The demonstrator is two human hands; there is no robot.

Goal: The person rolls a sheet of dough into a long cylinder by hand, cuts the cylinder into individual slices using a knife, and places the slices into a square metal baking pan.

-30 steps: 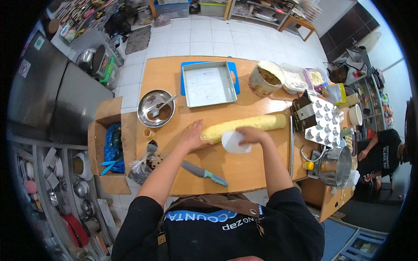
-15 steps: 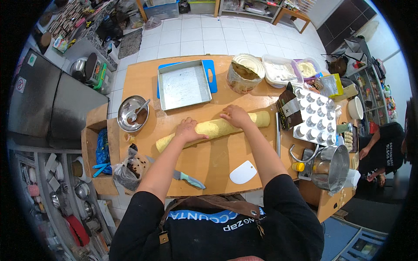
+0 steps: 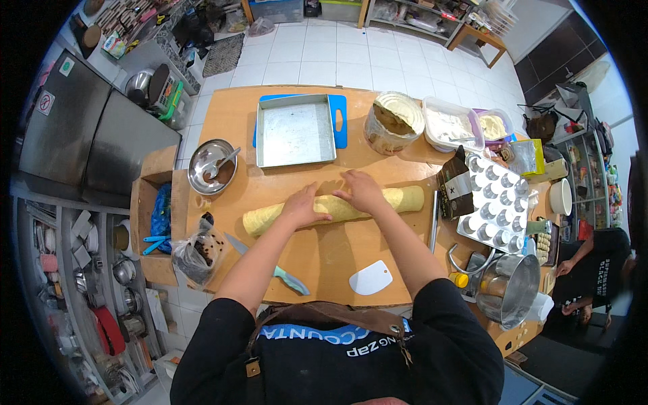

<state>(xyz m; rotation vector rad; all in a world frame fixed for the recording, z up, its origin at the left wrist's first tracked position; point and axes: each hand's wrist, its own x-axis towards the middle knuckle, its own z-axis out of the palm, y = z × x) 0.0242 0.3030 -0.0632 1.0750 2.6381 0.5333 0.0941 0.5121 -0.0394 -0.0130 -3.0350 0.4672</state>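
Roll [image 3: 341, 208] lies 8-to-2 o'clock on table [image 3: 327, 263], left hand [image 3: 304, 204] and right hand [image 3: 362, 192] half-open, resting on it, no firm grip — probably soft, floppy, moderately heavy, easily dented — best cradled underneath, palms flat, near both ends.

Roll [image 3: 337, 208] pale yellow on my remote feed; scraper [image 3: 371, 277] plain white; knife handle [image 3: 291, 281] mint green; I note tabletop [image 3: 337, 256] orange-brown, board [image 3: 341, 138] bright blue, floor tiles [image 3: 317, 54] white, gridded
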